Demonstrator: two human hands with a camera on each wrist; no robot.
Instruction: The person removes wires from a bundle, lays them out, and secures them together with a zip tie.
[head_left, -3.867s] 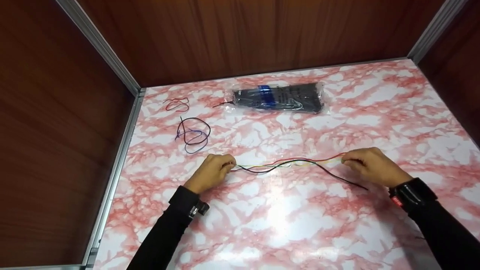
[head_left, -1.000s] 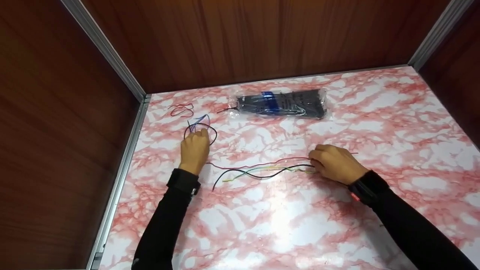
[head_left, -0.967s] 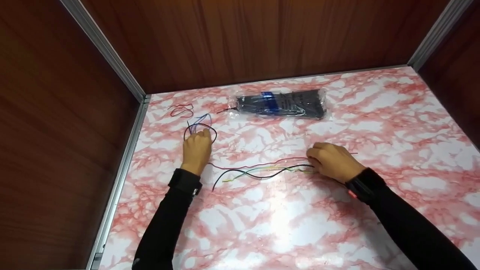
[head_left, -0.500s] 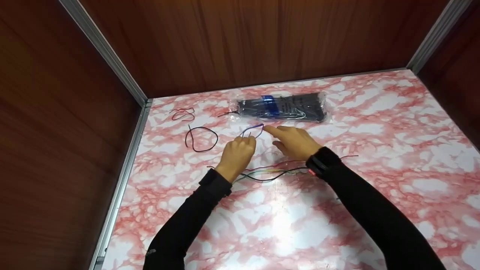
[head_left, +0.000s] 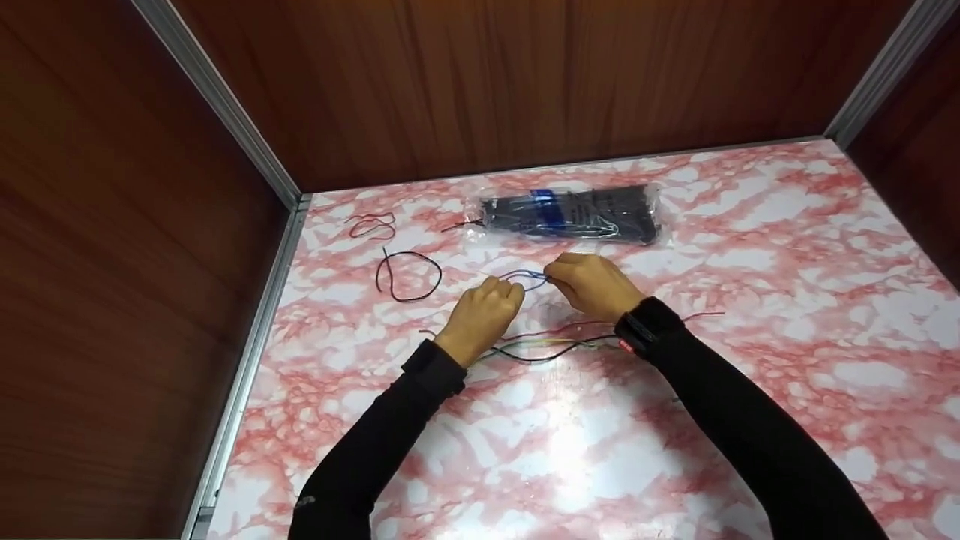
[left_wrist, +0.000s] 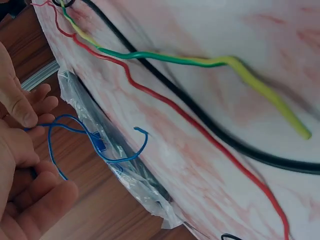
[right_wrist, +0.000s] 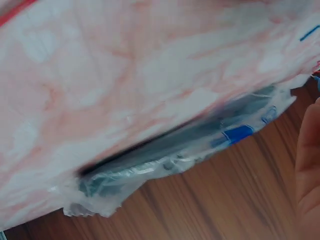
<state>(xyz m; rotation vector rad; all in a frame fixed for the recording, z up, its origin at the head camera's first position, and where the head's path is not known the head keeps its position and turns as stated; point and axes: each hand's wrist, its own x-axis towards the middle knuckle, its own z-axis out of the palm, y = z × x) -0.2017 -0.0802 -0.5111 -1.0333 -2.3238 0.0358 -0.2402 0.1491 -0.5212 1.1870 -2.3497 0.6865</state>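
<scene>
My left hand point(head_left: 480, 315) and right hand point(head_left: 596, 285) are close together over the middle of the table, pinching a looped blue wire point(head_left: 536, 275) between them. In the left wrist view the blue wire point(left_wrist: 120, 160) curls out from the fingers, and one bent end hangs free. Below the hands, on the table, lie a long red wire point(head_left: 574, 326), a black wire point(head_left: 536, 361) and a yellow-green wire point(head_left: 551, 341), stretched side by side and crossing. My left forearm covers part of their left ends. In the right wrist view only the edge of a hand point(right_wrist: 309, 165) shows.
A clear plastic bag point(head_left: 600, 217) packed with dark strips, with a blue band, lies near the back wall. To its left are a coiled red wire point(head_left: 392, 217) and a looped black wire point(head_left: 409, 253). Brown wood-look panels point(head_left: 487, 90) enclose the marbled table point(head_left: 750, 262).
My left hand has picked the blue wire off the looped black wire and carried it right. My right hand has left the stretched wires and moved up to pinch the blue wire too.
</scene>
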